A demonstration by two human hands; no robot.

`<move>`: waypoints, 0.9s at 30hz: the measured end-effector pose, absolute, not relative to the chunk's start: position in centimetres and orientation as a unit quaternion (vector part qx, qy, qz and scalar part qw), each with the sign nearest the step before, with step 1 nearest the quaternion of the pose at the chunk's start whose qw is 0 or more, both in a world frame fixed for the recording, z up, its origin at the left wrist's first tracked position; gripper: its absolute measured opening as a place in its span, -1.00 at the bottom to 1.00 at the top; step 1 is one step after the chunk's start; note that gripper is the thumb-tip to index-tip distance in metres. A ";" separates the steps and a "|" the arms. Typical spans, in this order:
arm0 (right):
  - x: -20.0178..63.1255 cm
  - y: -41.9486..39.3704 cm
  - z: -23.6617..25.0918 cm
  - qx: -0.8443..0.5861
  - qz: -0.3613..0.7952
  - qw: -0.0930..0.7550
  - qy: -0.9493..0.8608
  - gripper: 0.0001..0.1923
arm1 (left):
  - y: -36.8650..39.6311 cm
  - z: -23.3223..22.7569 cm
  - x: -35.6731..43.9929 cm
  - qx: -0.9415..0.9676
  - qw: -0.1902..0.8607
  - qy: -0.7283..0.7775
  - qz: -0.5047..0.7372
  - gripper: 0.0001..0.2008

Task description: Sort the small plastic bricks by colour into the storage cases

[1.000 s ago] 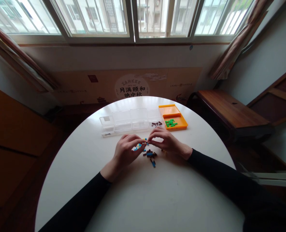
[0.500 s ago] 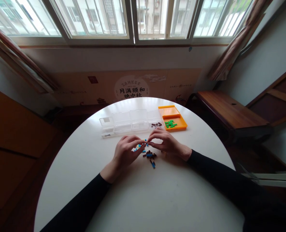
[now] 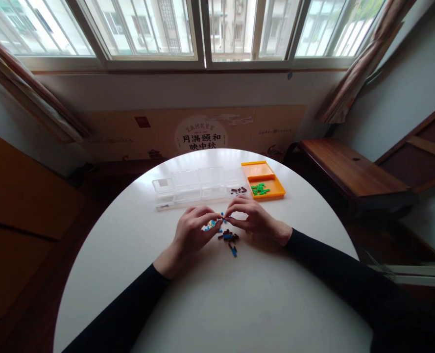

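Note:
My left hand point(image 3: 191, 228) and my right hand point(image 3: 252, 216) meet fingertip to fingertip above the white round table point(image 3: 217, 304). Between their pinched fingers is a small dark building brick point(image 3: 223, 218), mostly covered by the fingertips. Beneath and behind my left fingers lies a loose pile of blue, white and yellow bricks point(image 3: 209, 226), partly hidden. Just nearer to me sits a heap of brown and blue bricks point(image 3: 228, 236). A small blue and brown piece point(image 3: 232, 250) lies apart in front of that heap.
Behind my hands stands a clear plastic compartment box point(image 3: 186, 194), with dark brown bricks point(image 3: 238, 190) in its right section. An orange tray point(image 3: 276, 188) beside it holds green bricks point(image 3: 260, 189). A wooden bench point(image 3: 350, 164) stands right of the table.
Both hands keep nearly the same pinching pose, with only slight finger movement. The whole view has shifted a little; the bricks and boxes lie as before.

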State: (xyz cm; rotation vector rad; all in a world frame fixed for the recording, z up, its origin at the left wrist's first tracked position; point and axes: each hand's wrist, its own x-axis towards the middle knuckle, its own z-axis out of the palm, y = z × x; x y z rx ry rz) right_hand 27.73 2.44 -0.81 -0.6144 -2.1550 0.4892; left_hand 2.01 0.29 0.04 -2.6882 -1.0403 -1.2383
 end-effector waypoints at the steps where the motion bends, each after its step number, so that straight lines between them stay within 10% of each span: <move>1: 27.7 2.5 -0.8 -0.243 0.192 0.410 -0.858 -0.98 | 0.3 0.0 2.0 -0.857 0.002 -0.331 -0.395 -0.96; 27: 29.7 5.5 -2.7 -0.483 -0.013 0.472 -0.737 -0.90 | 0.4 -0.2 2.0 -0.854 -0.026 -0.378 -0.358 -0.84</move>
